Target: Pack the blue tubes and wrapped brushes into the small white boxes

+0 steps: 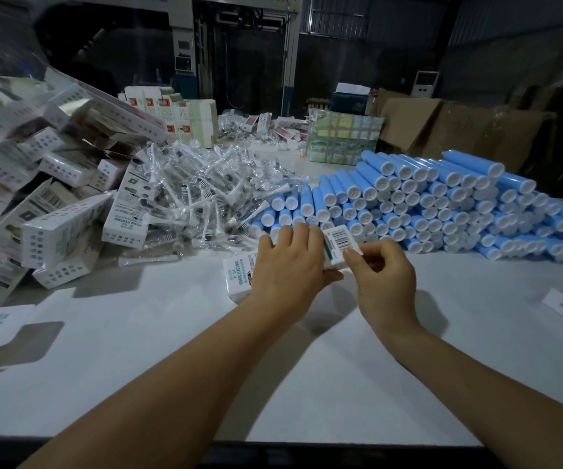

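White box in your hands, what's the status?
Left hand grips white box. Right hand pinches its barcoded end flap. Nothing in the way.

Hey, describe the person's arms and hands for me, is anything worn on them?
Both forearms are bare with no sleeves in view. The left hand and right hand wear no gloves, and no rings, watch or wristbands show. Short fingernails show on the right hand.

Dim backdrop, perhaps motion-blurred left edge
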Demonstrator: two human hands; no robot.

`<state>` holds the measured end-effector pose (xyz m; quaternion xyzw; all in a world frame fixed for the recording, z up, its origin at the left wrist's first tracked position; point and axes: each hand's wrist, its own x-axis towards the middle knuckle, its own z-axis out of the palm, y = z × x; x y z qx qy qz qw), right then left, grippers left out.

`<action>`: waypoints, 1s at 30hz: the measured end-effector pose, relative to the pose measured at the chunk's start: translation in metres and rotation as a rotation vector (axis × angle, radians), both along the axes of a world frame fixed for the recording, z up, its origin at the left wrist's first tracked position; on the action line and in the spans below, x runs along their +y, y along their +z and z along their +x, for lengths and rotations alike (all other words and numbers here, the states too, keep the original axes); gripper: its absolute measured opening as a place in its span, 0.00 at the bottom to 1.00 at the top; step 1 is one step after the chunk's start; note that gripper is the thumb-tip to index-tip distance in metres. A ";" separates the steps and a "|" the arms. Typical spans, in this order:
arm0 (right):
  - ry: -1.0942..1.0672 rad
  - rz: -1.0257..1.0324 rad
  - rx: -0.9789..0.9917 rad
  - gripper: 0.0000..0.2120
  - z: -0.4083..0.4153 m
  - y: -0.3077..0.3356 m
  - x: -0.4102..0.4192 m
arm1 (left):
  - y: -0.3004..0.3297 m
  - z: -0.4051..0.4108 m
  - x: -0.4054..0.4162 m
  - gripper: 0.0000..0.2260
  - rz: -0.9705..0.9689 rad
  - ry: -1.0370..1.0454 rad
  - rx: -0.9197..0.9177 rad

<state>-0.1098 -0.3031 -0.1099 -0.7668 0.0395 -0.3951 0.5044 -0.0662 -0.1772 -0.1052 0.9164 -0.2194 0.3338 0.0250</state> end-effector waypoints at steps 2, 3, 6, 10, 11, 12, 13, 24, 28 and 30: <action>-0.004 -0.040 -0.024 0.09 -0.003 0.000 0.002 | -0.001 0.000 0.000 0.32 0.010 -0.002 -0.012; -0.004 -0.049 -0.033 0.08 -0.003 0.001 0.002 | -0.001 -0.001 0.000 0.32 0.011 -0.002 -0.016; -0.002 -0.080 -0.065 0.06 -0.003 0.000 0.002 | 0.000 -0.002 0.000 0.31 0.017 0.000 -0.038; -0.026 -0.177 -0.090 0.02 -0.003 -0.002 0.001 | -0.002 -0.002 0.002 0.32 0.026 0.002 -0.067; -0.032 -0.194 -0.095 0.02 -0.003 -0.002 0.001 | -0.002 -0.002 0.003 0.32 0.031 0.003 -0.071; -0.033 -0.197 -0.098 0.02 -0.003 -0.002 0.000 | -0.001 -0.002 0.003 0.32 0.035 0.003 -0.074; -0.026 -0.173 -0.095 0.04 -0.003 -0.002 0.000 | -0.001 -0.003 0.003 0.32 0.035 0.003 -0.075; 0.138 0.128 0.122 0.16 0.007 -0.005 -0.006 | -0.002 -0.007 0.000 0.29 0.076 -0.036 -0.115; 0.246 0.096 0.063 0.17 0.003 0.004 -0.005 | 0.011 0.001 0.002 0.30 -0.133 -0.067 0.084; 0.332 0.114 0.029 0.19 -0.002 0.008 -0.001 | 0.029 0.002 0.005 0.27 -0.549 -0.203 0.278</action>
